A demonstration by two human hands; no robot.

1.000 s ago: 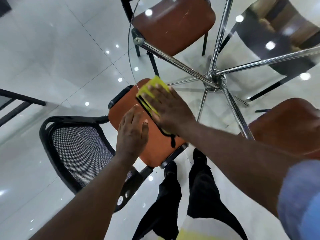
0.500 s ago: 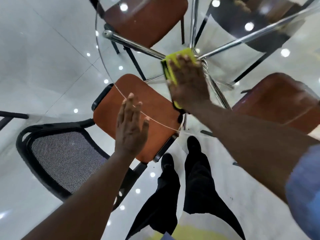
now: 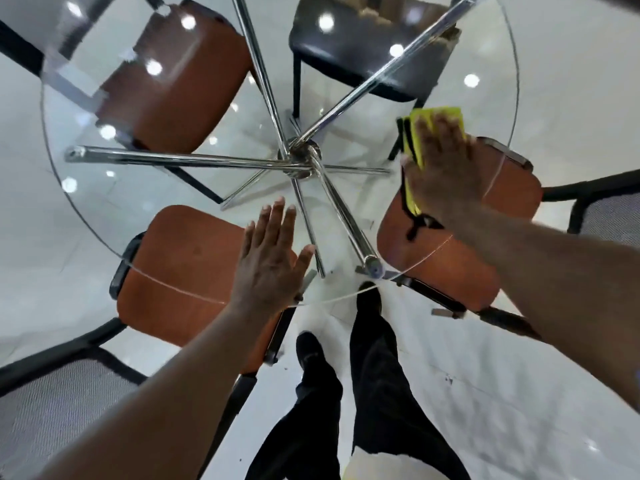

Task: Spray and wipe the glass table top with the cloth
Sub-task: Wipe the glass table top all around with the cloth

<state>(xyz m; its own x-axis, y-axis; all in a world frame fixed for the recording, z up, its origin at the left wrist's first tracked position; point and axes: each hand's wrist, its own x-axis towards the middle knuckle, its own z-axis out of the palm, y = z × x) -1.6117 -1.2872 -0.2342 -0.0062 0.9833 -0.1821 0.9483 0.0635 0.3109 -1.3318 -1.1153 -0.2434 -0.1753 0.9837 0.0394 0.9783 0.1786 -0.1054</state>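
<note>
Right hand (image 3: 446,171), fingers flat, presses a folded yellow cloth (image 3: 420,140) near the right edge of the round glass table top (image 3: 121,188); left hand (image 3: 270,261) lies open, fingers straight, at the near edge.

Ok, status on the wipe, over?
Right hand flat, pressing cloth on glass table top, right side near rim. Left hand open, flat by near edge, apart from cloth. No spray bottle in view.
</note>
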